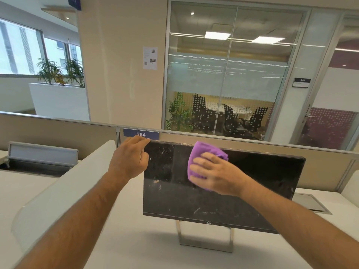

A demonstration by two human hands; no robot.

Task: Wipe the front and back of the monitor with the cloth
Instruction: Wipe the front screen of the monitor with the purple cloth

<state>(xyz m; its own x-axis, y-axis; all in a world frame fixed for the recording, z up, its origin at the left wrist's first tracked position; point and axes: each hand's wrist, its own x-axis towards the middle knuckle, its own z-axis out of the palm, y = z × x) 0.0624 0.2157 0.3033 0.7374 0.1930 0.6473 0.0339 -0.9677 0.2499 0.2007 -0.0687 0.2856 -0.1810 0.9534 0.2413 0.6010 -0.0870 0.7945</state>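
A black monitor (262,183) with a smudged dark screen stands on a metal stand (206,243) on the white desk, screen facing me. My left hand (130,160) grips the monitor's top left corner, fingers curled over its upper edge. A purple cloth (202,152) lies against the upper middle of the screen. My right hand (215,173) presses it flat there with spread fingers. White specks and streaks show on the left and lower parts of the screen.
The white desk (136,230) carries a curved white divider (64,187) on the left. A beige partition (58,131) with a blue label runs behind the monitor. A grey cable hatch (310,202) sits in the desk at right; an open cable tray (40,158) at left.
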